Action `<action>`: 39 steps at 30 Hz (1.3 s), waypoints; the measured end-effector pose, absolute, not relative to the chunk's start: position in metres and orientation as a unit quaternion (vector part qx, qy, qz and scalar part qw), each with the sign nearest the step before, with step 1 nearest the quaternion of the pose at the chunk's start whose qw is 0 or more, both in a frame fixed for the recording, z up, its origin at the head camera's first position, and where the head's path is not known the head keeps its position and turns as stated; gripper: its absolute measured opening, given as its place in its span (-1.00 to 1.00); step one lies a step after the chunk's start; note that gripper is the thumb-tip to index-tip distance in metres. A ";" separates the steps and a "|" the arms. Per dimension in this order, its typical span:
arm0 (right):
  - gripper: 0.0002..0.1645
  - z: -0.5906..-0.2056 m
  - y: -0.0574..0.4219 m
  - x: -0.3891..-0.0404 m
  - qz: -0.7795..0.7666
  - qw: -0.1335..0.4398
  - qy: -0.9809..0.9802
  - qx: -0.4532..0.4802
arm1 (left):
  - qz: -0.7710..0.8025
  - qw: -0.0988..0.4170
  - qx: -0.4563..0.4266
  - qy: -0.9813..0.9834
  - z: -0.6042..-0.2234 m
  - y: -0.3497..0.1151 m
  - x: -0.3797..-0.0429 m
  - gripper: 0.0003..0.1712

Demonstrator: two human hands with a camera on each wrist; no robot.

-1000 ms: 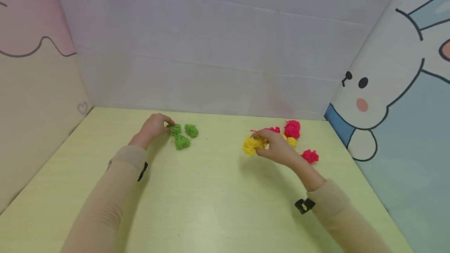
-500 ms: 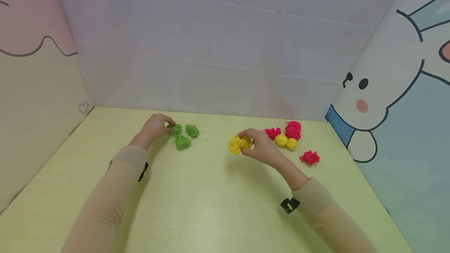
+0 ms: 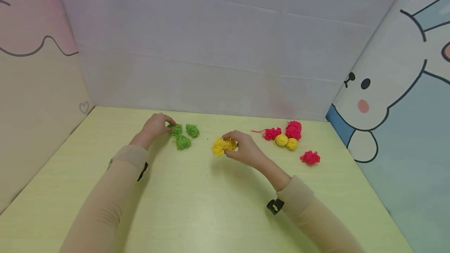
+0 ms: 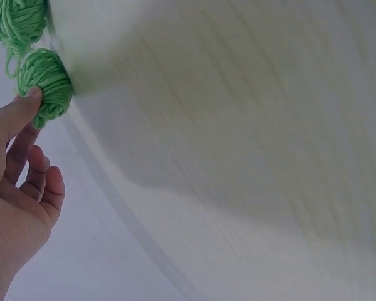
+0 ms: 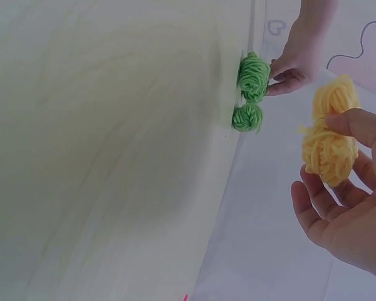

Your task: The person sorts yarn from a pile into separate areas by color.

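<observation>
A: What is held by the right hand (image 3: 247, 149)?

B: A two-lobed bundle of soft yellow yarn (image 3: 218, 147) is pinched between thumb and fingers, raised above the pale, faintly grained desk (image 3: 197, 202). In the head view it is held off the fingertips to the left, its long axis stretched roughly left to right. Whether one piece or two are held cannot be told.

A: What is found farther left?

B: A small, fuzzy green yarn ball (image 3: 176, 129) is pinched from its left side by the left hand (image 3: 153, 126), down on the desk. A rounder green yarn ball (image 3: 183, 142) is set close in front of it, and a third green yarn ball (image 3: 192, 130) just to the right. The yellow bundle is held near this trio, on its right, with no contact made.

A: And at the right?

B: A plump, wound pinkish-red skein (image 3: 293, 130) is seen beside a crinkled red yarn tangle (image 3: 272, 134), from which a loose strand is trailed leftward. Two compact yellow yarn balls (image 3: 281, 140) are placed side by side in front. Nearer the viewer, another knotted red tangle (image 3: 310, 158) is set apart.
</observation>
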State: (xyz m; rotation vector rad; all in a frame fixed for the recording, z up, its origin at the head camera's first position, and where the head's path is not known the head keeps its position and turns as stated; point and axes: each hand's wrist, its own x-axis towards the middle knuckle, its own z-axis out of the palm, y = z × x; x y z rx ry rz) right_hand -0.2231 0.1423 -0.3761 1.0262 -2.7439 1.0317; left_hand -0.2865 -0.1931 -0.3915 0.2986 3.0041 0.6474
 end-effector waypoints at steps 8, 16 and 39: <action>-0.57 -0.384 0.117 -0.219 0.328 0.005 -0.879 0.346 | 0.215 0.021 0.100 0.971 -0.394 -0.194 -0.287 -0.70; -0.59 -0.394 0.096 -0.217 0.314 -0.028 -0.874 0.370 | 0.217 0.019 0.097 0.971 -0.394 -0.194 -0.287 -0.70; -0.59 -0.414 0.048 -0.223 0.263 -0.110 -0.883 0.371 | 0.208 0.015 0.091 0.974 -0.396 -0.195 -0.287 -0.72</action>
